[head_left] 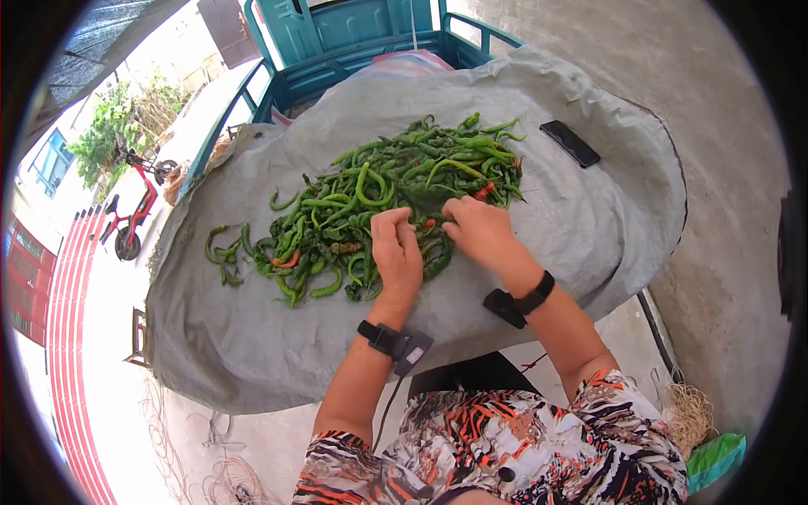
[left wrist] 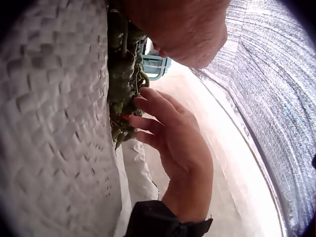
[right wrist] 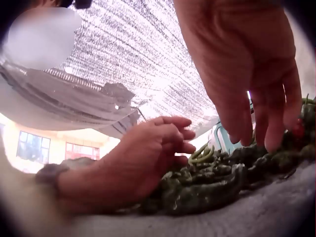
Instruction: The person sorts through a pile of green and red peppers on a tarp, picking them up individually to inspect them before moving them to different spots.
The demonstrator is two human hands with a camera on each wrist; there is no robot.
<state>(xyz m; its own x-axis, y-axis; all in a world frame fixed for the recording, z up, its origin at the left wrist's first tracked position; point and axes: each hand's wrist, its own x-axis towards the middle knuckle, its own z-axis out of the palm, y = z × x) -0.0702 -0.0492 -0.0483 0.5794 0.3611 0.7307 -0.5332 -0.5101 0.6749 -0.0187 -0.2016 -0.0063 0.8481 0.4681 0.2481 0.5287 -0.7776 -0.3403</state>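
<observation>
A broad heap of green chili peppers [head_left: 404, 172], many curled, with a few red ones among them, lies on a grey woven sheet [head_left: 572, 227]. My left hand [head_left: 398, 257] is at the heap's near edge, its fingers loosely bent with nothing visible in them. Beside it, my right hand [head_left: 484, 234] reaches in from the right. In the right wrist view, the right hand's fingers [right wrist: 274, 123] hang down loosely over the peppers, their tips right at them. A red chili [head_left: 431, 223] shows between the two hands.
A black phone [head_left: 571, 143] lies on the sheet at the right. Several peppers [head_left: 225, 254] sit apart at the left. The sheet covers a teal cargo bed [head_left: 362, 34]. A red scooter [head_left: 135, 206] stands off to the left.
</observation>
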